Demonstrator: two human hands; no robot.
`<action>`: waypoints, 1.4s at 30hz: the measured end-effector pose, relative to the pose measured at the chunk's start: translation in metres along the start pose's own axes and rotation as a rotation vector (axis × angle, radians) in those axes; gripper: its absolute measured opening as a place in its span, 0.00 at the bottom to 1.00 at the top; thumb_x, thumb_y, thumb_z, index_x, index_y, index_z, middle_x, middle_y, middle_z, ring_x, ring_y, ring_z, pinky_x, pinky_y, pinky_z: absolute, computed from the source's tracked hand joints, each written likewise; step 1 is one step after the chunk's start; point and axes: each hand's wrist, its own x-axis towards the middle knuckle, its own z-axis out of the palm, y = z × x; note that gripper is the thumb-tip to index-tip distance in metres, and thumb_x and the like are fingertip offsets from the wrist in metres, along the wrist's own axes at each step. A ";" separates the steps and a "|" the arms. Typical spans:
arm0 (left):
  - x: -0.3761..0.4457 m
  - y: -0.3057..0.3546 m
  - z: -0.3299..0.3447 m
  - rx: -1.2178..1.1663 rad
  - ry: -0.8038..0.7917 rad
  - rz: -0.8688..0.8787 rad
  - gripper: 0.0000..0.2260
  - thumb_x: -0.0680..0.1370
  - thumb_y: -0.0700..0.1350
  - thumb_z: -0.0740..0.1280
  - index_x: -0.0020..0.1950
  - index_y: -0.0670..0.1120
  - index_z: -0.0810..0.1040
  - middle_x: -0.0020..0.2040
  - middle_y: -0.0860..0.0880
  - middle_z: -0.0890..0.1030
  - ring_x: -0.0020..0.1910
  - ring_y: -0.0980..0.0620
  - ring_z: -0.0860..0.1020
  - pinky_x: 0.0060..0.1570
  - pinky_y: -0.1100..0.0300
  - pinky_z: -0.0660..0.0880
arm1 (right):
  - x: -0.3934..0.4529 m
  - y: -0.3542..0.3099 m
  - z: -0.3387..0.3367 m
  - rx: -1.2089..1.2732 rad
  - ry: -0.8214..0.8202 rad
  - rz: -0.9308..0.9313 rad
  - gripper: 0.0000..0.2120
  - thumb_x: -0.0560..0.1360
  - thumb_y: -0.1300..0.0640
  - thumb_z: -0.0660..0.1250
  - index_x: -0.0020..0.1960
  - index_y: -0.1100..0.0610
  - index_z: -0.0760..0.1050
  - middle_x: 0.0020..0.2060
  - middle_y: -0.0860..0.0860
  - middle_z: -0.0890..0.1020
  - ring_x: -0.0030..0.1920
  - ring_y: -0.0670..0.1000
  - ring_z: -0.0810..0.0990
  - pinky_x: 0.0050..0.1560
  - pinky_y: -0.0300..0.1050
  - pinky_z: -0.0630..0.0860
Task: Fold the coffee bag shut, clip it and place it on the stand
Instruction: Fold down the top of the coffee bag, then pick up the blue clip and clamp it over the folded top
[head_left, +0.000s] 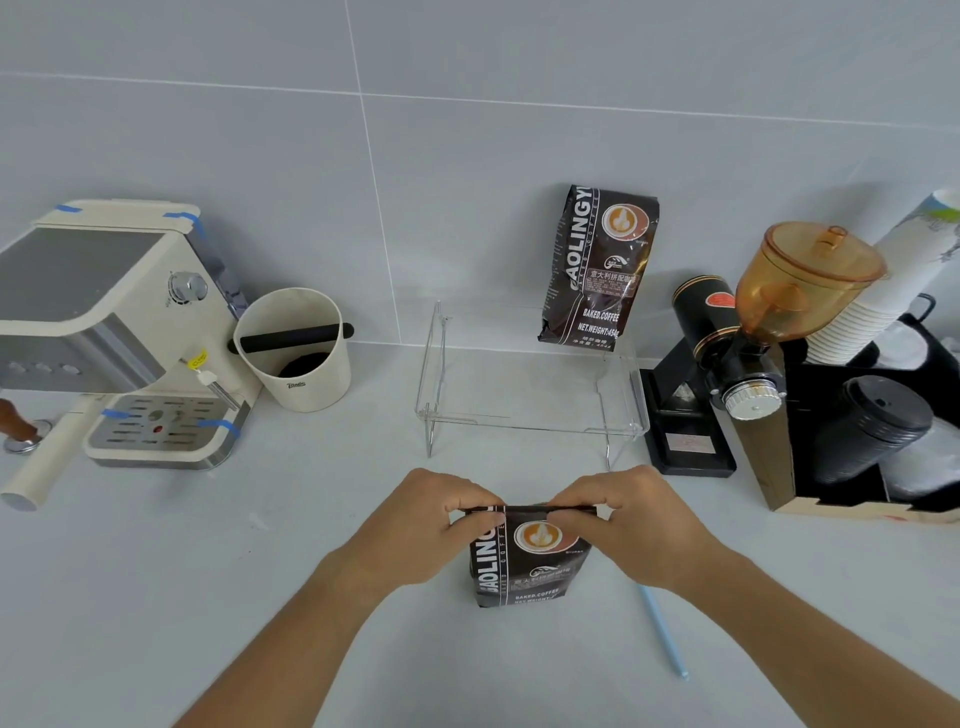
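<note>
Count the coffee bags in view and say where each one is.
2. One coffee bag stands on the counter, its top pinched by the left hand and right hand. Another bag stands on the clear stand. None seem hidden.

Coffee bag (530, 561) reads "BAKED.COFFEE" (brand partly hidden).

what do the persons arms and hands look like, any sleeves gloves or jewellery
Both forearms are bare right to the bottom edge of the picture, so no sleeve shows. The left hand and right hand wear no gloves. No watch, bracelet or ring is visible on either wrist or on the fingers that show. No marks or tape can be seen.
</note>
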 end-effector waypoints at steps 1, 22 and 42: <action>0.001 0.001 -0.001 0.006 -0.013 0.009 0.06 0.77 0.44 0.69 0.50 0.47 0.85 0.45 0.52 0.87 0.41 0.67 0.80 0.34 0.77 0.68 | -0.001 0.002 -0.002 0.009 -0.002 0.003 0.03 0.73 0.58 0.73 0.45 0.53 0.85 0.34 0.34 0.84 0.38 0.38 0.82 0.36 0.29 0.74; -0.004 -0.015 0.001 -0.039 0.009 -0.011 0.05 0.74 0.41 0.72 0.46 0.50 0.86 0.37 0.70 0.82 0.42 0.62 0.82 0.36 0.73 0.74 | -0.020 0.056 -0.043 0.094 0.096 0.163 0.08 0.71 0.60 0.74 0.47 0.49 0.85 0.36 0.30 0.84 0.43 0.35 0.84 0.49 0.24 0.75; -0.013 0.001 0.012 0.013 0.096 -0.036 0.12 0.74 0.39 0.72 0.44 0.58 0.82 0.45 0.62 0.83 0.42 0.59 0.81 0.28 0.78 0.67 | -0.072 0.201 -0.020 -0.532 -0.198 0.686 0.10 0.77 0.57 0.60 0.53 0.50 0.79 0.46 0.49 0.79 0.45 0.53 0.78 0.46 0.49 0.80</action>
